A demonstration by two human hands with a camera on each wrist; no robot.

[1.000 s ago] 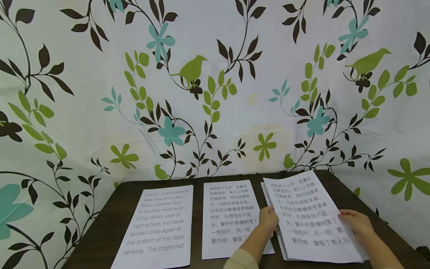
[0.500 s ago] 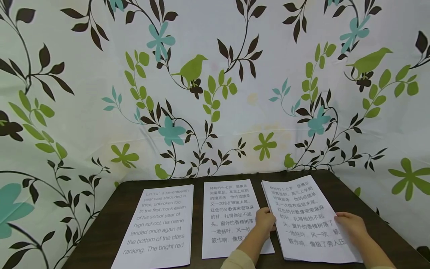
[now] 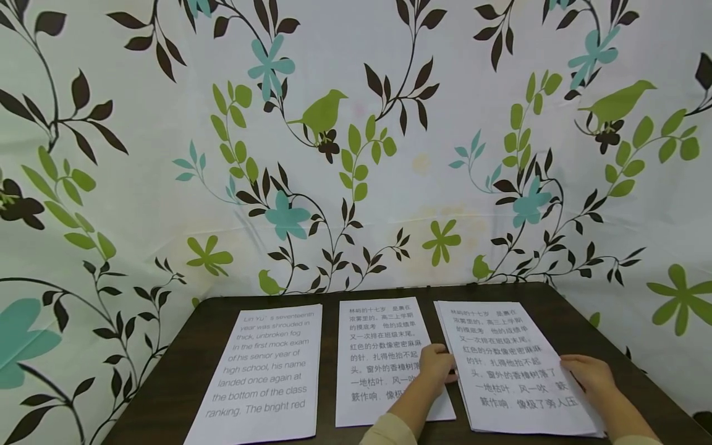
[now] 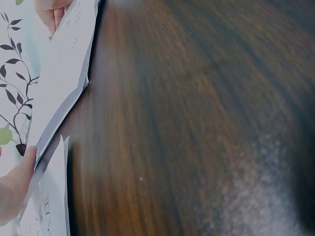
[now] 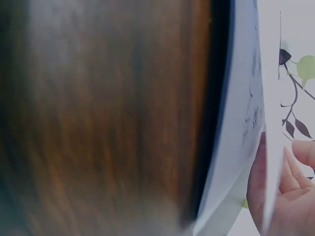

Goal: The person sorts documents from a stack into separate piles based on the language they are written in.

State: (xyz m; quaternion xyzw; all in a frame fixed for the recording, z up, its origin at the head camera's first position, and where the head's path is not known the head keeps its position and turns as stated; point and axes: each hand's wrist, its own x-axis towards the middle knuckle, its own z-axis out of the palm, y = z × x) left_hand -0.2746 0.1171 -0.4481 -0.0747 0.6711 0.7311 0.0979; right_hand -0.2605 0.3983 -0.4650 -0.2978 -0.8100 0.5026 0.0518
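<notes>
The right-hand stack of printed paper [image 3: 512,371] lies on the dark table, its Chinese text facing up and several sheet edges fanned slightly at its left side. My left hand [image 3: 436,366] holds the stack's left edge, fingers bent; in the left wrist view the thumb [image 4: 25,164] lies along the sheet's edge. Gripping the opposite edge is my right hand [image 3: 591,378]. The right wrist view has a sheet [image 5: 273,147] edge-on, running between parts of that hand [image 5: 290,206]. Under the left forearm lies the middle stack of paper [image 3: 378,346], also in Chinese.
An English-printed stack of paper [image 3: 261,371] lies at the left of the dark wooden table [image 3: 328,346]. Behind the table's far edge hangs a white cloth [image 3: 389,247] patterned with leaves, birds and flowers.
The tilted upper sheets on the right have come down and lined up more closely with the sheets beneath. Both hands stay at the sides, shifted slightly; the head view has moved a little.
</notes>
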